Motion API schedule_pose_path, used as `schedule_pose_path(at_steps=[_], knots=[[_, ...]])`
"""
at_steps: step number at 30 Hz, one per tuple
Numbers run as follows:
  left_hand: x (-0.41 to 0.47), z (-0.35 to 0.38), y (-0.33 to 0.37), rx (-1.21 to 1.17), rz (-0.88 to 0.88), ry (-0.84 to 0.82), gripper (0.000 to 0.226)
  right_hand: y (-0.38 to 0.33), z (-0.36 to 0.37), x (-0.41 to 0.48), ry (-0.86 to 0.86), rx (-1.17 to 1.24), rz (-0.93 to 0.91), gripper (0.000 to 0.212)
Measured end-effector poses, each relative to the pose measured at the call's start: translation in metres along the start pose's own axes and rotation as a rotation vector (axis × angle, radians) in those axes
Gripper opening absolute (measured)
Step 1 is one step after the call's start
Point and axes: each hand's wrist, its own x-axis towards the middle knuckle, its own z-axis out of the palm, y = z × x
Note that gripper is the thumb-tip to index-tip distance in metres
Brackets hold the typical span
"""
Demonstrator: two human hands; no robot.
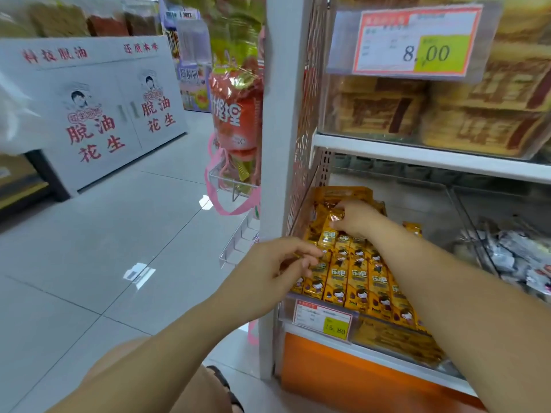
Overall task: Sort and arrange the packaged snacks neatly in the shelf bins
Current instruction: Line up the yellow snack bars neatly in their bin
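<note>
Pinching a loose gold packet (pixel 336 217), the right hand (pixel 356 217) hovers over the back of the bin (pixel 286 301). The left hand (pixel 277 263), nearer the front, pinches the leftmost packet (pixel 313 254). Packed rows (pixel 357 281) run lengthwise front-to-back below both. A mesh panel (pixel 301 174) crowds the left edge, and bare room opens rightward.

On my feed the snack packets (pixel 357 281) are golden yellow, printed with dark-haired cartoon faces. Their price tag (pixel 323 318) is white, red-bordered, with a yellow-green patch. The shelf base (pixel 343 371) is orange; the neighbouring packets (pixel 512 257) look silver-grey.
</note>
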Motion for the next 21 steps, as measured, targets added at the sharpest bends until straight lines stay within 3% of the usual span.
schedule_pose_path(at_steps=[5, 11, 21], knots=[[-0.001, 0.001, 0.002, -0.025, -0.02, -0.002, 0.03, 0.011, 0.002, -0.004, -0.082, 0.209, -0.034, 0.064], [0.001, -0.001, 0.005, -0.017, -0.035, -0.026, 0.029, 0.008, -0.003, 0.0, -0.099, 0.334, 0.001, 0.062], [0.001, -0.001, 0.004, -0.014, -0.047, -0.044, 0.027, 0.023, -0.002, -0.014, 0.496, 0.881, 0.038, 0.03]])
